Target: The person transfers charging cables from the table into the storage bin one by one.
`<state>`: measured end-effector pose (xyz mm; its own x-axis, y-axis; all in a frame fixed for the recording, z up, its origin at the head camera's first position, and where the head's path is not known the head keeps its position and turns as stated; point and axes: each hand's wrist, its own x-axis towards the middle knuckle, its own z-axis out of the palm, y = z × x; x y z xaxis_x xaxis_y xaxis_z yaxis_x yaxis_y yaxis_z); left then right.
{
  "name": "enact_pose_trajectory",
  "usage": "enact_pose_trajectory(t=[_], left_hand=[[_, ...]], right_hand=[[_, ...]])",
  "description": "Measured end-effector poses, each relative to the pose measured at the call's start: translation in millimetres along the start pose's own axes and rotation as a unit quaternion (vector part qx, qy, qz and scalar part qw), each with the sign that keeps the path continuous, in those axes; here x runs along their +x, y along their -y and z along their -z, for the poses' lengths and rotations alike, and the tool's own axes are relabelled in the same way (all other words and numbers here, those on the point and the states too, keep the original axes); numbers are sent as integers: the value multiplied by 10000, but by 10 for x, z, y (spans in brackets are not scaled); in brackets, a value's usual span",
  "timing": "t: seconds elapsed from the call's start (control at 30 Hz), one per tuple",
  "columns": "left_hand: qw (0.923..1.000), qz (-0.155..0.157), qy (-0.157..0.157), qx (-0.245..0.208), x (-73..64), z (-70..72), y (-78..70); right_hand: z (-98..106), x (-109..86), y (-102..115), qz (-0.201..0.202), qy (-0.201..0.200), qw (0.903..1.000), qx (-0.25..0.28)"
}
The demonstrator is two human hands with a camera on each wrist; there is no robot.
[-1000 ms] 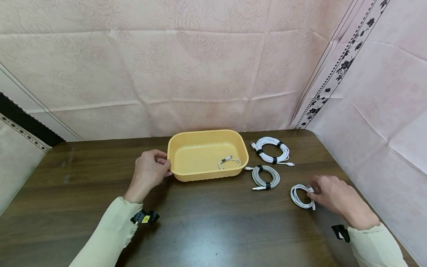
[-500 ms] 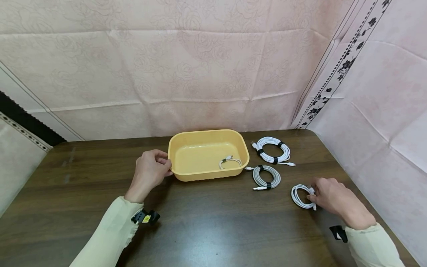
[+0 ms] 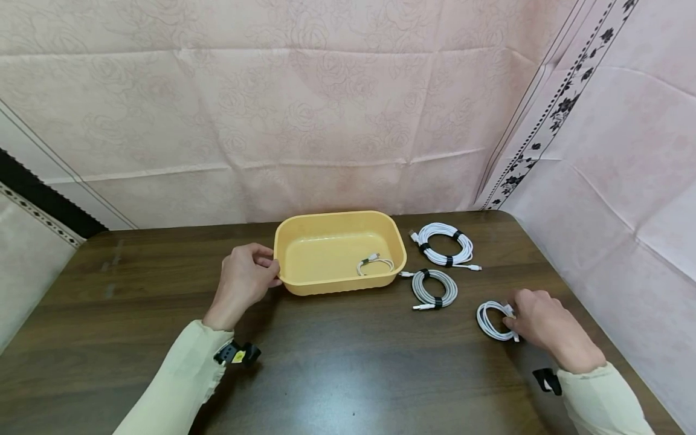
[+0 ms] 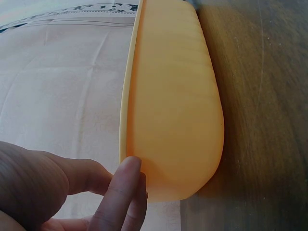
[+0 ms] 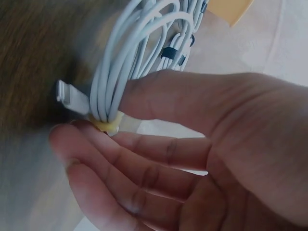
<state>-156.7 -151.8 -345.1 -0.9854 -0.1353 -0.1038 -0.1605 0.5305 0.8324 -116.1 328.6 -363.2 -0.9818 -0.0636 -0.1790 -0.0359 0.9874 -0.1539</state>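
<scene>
Nudged a touch farther from the yellow tray [image 3: 326, 287], the small white cable coil [image 3: 481, 320] lies well off its near right corner, outer side pinched in the thumb-and-finger grip of the right hand [image 3: 554, 326], while the left hand [image 3: 243, 283] grips the tray's left end.

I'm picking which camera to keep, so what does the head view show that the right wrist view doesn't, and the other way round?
Only the head view shows the left hand at the tray's rim and the small cable inside.

Only the right wrist view shows the yellow patch on the coil by the fingertips.

Both show the right hand holding the white coil, some of the yellow tray and black-banded cable.
</scene>
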Motion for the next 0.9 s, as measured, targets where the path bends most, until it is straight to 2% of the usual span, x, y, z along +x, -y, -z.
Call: enact_pose_trajectory(t=[0.6, 0.9], left_hand=[[10000, -47, -5, 57, 3, 4, 11], [10000, -7, -2, 13, 4, 4, 3]], right_hand=[[-20, 7, -3, 52, -253, 9993, 253], [-7, 12, -8, 40, -183, 9996, 213]])
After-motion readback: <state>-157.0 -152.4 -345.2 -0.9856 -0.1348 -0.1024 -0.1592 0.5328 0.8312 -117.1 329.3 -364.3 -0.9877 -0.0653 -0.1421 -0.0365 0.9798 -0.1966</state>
